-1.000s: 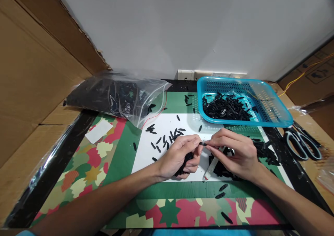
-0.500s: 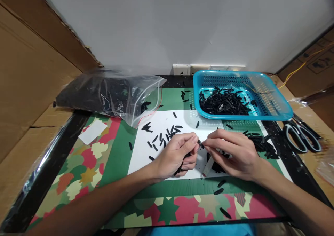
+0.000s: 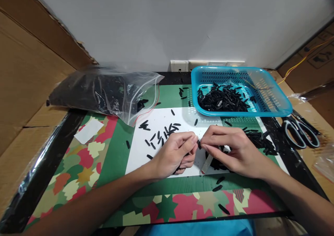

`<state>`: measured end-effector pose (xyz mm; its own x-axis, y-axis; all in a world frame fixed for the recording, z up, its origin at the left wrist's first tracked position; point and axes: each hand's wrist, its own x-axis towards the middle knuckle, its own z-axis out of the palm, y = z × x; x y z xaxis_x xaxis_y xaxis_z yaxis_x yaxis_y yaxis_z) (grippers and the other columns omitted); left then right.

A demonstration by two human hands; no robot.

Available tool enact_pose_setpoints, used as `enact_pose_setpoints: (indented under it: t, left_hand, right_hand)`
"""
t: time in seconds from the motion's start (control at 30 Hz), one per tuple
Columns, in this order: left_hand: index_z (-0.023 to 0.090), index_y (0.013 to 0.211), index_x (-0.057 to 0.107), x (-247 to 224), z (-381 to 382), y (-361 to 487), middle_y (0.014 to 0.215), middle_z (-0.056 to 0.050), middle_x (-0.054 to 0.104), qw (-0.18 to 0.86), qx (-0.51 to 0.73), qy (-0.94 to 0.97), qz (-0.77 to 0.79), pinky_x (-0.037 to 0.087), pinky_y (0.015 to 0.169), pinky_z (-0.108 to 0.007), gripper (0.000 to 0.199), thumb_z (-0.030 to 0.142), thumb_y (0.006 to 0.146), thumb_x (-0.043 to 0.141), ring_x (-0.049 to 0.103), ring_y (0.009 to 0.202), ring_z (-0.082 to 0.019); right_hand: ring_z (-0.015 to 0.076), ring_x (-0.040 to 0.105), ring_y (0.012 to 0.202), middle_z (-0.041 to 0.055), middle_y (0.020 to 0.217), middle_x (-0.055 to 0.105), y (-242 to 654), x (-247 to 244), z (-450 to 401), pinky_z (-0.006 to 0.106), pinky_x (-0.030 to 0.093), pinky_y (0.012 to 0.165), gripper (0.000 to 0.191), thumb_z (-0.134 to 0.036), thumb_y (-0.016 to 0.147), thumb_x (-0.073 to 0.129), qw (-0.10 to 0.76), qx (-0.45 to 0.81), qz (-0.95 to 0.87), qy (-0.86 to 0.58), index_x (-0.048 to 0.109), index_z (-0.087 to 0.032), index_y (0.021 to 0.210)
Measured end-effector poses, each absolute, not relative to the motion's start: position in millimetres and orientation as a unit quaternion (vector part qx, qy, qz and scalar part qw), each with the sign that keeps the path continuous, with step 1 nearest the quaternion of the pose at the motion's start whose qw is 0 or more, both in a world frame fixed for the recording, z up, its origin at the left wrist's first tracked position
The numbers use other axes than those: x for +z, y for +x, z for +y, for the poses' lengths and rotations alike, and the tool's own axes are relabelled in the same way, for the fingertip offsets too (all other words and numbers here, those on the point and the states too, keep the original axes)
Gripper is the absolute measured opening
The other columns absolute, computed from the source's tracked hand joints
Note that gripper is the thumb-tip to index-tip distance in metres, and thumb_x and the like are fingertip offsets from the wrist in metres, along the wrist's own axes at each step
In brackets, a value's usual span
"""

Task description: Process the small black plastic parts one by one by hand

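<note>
My left hand (image 3: 176, 154) is closed over the white sheet (image 3: 138, 156), thumb pressed on the bent forefinger, with dark pieces partly showing below its curled fingers. Between the two hands is a small black elongated piece (image 3: 199, 144), mostly covered by fingertips. Thumb and forefinger of my right hand (image 3: 235, 150) pinch at this piece from the other side. Under the right hand lie a heap of similar black pieces (image 3: 217, 164) and a whitish strip (image 3: 207, 164). More loose black pieces (image 3: 167, 131) are scattered beyond my left hand.
A blue basket (image 3: 245, 113) holding many black pieces stands at the back right. Left of it lies a clear zip bag (image 3: 104, 93) full of dark pieces. Scissors (image 3: 300, 133) rest at the right edge, near another pile (image 3: 261, 140). A paper scrap (image 3: 88, 131) lies left.
My right hand has moved slightly left, and its fingertips now cover more of the small black piece. My left hand keeps its grip. The whole view has shifted a little.
</note>
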<state>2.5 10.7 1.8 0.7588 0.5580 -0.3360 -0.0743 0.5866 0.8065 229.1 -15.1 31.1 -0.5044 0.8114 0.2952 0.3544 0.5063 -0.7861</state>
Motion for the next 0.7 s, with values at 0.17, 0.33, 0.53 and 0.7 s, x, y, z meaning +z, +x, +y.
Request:
enact_pose_setpoints:
  t: [0.17, 0.33, 0.53, 0.7]
  left_hand:
    - [0.021, 0.084, 0.05, 1, 9, 3, 0.056, 0.011, 0.037, 0.836, 0.194, 0.43, 0.28, 0.025, 0.035, -0.01, 0.039, 0.052, 0.107, 0.059, 0.028, 0.043, -0.005]
    - [0.022, 0.08, 0.046, -1, 7, 3, 0.057, 0.01, 0.037, 0.825, 0.206, 0.443, 0.285, 0.024, 0.035, -0.011, 0.041, 0.049, 0.106, 0.062, 0.027, 0.043, -0.004]
    - [0.019, 0.075, 0.051, 1, 2, 10, 0.054, 0.011, 0.035, 0.8, 0.259, 0.459, 0.288, 0.024, 0.037, -0.012, 0.04, 0.039, 0.102, 0.072, 0.027, 0.042, -0.002]
    - [0.019, 0.077, 0.052, 2, 3, 10, 0.054, 0.011, 0.034, 0.801, 0.247, 0.457, 0.298, 0.023, 0.037, -0.012, 0.039, 0.042, 0.101, 0.072, 0.026, 0.041, -0.003]
  right_hand:
    - [0.0141, 0.058, 0.076, 0.0044, 0.088, 0.065, 232, 35, -15, 0.028, 0.044, 0.069, 0.021, -0.014, 0.107, 0.059, 0.313, 0.336, -0.814, -0.355, 0.079, -0.015, 0.1]
    - [0.0144, 0.056, 0.073, 0.0056, 0.087, 0.066, 230, 33, -16, 0.028, 0.043, 0.067, 0.023, -0.011, 0.105, 0.058, 0.314, 0.331, -0.816, -0.354, 0.079, -0.014, 0.095]
    - [0.0124, 0.053, 0.067, 0.003, 0.079, 0.061, 224, 24, -20, 0.027, 0.038, 0.061, 0.02, -0.011, 0.101, 0.063, 0.355, 0.34, -0.784, -0.378, 0.08, -0.013, 0.09]
    - [0.0112, 0.051, 0.065, 0.0016, 0.078, 0.062, 222, 24, -20, 0.027, 0.037, 0.059, 0.017, -0.011, 0.098, 0.066, 0.37, 0.352, -0.765, -0.391, 0.079, -0.015, 0.089]
